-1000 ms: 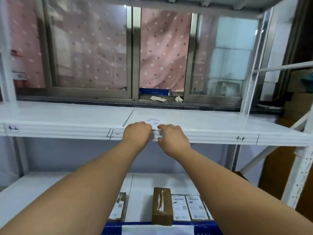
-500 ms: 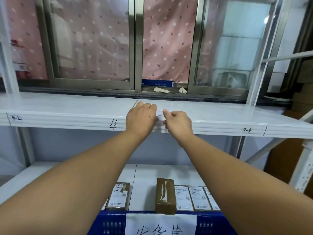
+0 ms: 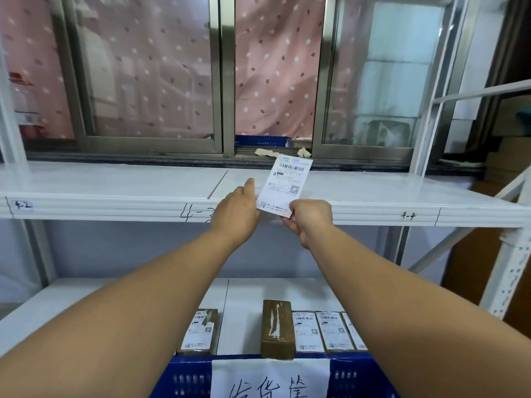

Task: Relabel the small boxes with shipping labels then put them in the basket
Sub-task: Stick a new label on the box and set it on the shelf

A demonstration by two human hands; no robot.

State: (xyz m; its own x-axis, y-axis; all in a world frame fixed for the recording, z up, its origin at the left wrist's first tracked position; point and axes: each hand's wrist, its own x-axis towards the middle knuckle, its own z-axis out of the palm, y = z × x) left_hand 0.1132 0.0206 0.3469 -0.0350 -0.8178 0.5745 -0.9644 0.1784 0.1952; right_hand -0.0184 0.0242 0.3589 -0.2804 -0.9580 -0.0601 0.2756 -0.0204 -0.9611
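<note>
Label, white, slightly tilted, carries black barcode and QR codes.

The white upper shelf runs across the view from 9 to 3 o'clock, its front edge hand-marked "4-2" towards 9 and "4-4" towards 3. On the white lower shelf, at 6 o'clock, lies a brown box. A single labelled box lies apart at its 9 o'clock, and a row of three labelled boxes lies just beside it at its 3 o'clock.
</note>
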